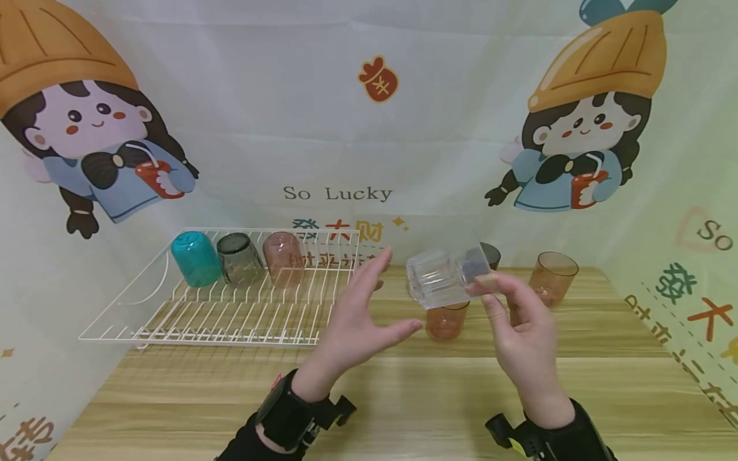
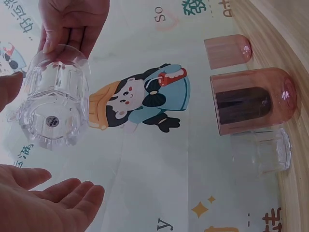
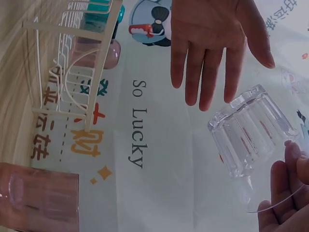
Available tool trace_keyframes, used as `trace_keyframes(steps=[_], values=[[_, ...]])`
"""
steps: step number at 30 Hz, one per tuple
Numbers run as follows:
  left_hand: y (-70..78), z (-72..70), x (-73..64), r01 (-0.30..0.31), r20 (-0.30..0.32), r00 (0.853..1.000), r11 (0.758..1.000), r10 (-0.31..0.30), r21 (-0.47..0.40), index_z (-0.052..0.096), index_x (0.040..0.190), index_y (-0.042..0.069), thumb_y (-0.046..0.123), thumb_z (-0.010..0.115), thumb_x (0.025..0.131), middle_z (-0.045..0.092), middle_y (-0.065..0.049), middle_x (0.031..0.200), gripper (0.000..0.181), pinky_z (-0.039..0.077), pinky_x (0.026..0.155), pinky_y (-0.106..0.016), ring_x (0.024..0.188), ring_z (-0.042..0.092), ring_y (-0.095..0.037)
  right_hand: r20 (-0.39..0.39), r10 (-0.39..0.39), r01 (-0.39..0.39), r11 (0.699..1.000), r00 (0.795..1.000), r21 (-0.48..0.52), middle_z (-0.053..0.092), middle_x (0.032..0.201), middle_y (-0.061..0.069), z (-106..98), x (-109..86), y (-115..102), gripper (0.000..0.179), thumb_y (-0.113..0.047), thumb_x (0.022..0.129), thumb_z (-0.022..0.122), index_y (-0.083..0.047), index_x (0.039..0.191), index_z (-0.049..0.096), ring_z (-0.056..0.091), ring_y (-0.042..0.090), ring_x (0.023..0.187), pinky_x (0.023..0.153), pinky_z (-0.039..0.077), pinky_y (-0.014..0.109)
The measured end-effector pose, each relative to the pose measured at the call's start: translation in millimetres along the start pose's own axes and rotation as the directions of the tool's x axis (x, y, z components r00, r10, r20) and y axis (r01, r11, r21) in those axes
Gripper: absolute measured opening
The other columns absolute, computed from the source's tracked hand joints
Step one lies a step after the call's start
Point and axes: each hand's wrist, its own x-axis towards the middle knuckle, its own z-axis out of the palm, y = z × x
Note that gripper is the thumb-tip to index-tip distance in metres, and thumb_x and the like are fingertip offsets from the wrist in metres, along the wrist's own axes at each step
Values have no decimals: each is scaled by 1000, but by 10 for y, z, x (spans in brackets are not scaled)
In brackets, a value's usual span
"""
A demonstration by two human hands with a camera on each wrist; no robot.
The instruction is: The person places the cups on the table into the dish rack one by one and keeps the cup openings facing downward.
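A clear glass point(image 1: 441, 278) hangs tilted above the table point(image 1: 403, 397), its rim pinched between the thumb and fingers of the right hand point(image 1: 524, 339). It looks rigid, fairly light, smooth enough to slip and perhaps breakable; the ribbed wall near its thick base should give the surest hold. The left hand point(image 1: 360, 320), spread wide and holding nothing, is near that base. Four glasses stand on the table: a near orange glass point(image 1: 446, 322), a right-hand orange glass point(image 1: 553, 280), one dark glass point(image 1: 491, 255) and one second clear glass point(image 2: 270, 152). The white rack point(image 1: 230, 344) carries three, upside down: one teal glass point(image 1: 197, 259), one grey glass point(image 1: 239, 259), one pink glass point(image 1: 284, 259).
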Motion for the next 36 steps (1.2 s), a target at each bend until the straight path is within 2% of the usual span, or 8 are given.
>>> trace_keyframes(steps=[4,8,15,18,22,28,32,36], values=[[1,33,7,-43,-24,999,998,42,-42,30,154,6,21,88,72,38,-12,153,102,43,105,-42,133,42,-27,-12,30,-28,996,999,89,70,101,-1,28,-22,1,20,23,90,52,18,108,58,65,13,99,97,48,24],[11,63,15,-67,-33,997,996,65,-61,31,154,5,19,88,72,40,-12,151,101,45,104,-43,132,44,-27,-13,64,-61,989,998,136,70,102,1,62,-42,4,22,24,89,51,16,109,58,66,13,99,94,49,21],[23,102,18,-96,-43,995,989,92,-116,32,154,8,16,87,73,41,-10,150,99,46,102,-42,130,45,-24,-6,115,-113,981,993,156,71,102,1,118,-81,-9,21,22,90,51,16,109,58,67,12,97,89,51,19],[23,119,15,-116,-51,993,978,108,-173,34,153,8,10,86,73,44,-11,147,96,49,100,-40,129,47,-25,-8,138,-135,977,990,165,71,101,0,133,-99,-4,20,20,92,51,15,109,59,67,12,96,87,51,20],[30,142,4,-103,-60,994,960,90,-262,36,151,6,1,85,73,47,-13,141,92,51,96,-35,125,51,-29,-11,164,-159,971,986,181,71,100,0,148,-120,6,20,20,92,51,15,109,59,67,12,95,86,51,20],[38,172,-13,-61,-78,996,940,37,-334,39,148,5,-6,82,73,48,-12,137,87,54,92,-33,118,53,-30,-28,241,-232,955,970,182,71,98,-1,168,-143,-4,19,20,92,50,15,109,58,67,12,95,86,52,21],[21,185,-12,-64,-97,995,921,29,-383,42,145,5,-10,80,73,50,-12,135,83,55,91,-35,114,55,-28,-37,293,-281,940,955,193,71,98,-1,190,-163,-9,19,18,92,51,14,109,58,67,12,96,86,52,21],[-7,191,-15,-71,-123,992,910,22,-409,46,142,3,-11,80,72,53,-13,132,79,55,89,-36,110,56,-27,-24,295,-283,935,955,215,71,99,-1,210,-186,4,19,17,93,51,11,110,59,67,12,96,86,52,21]])
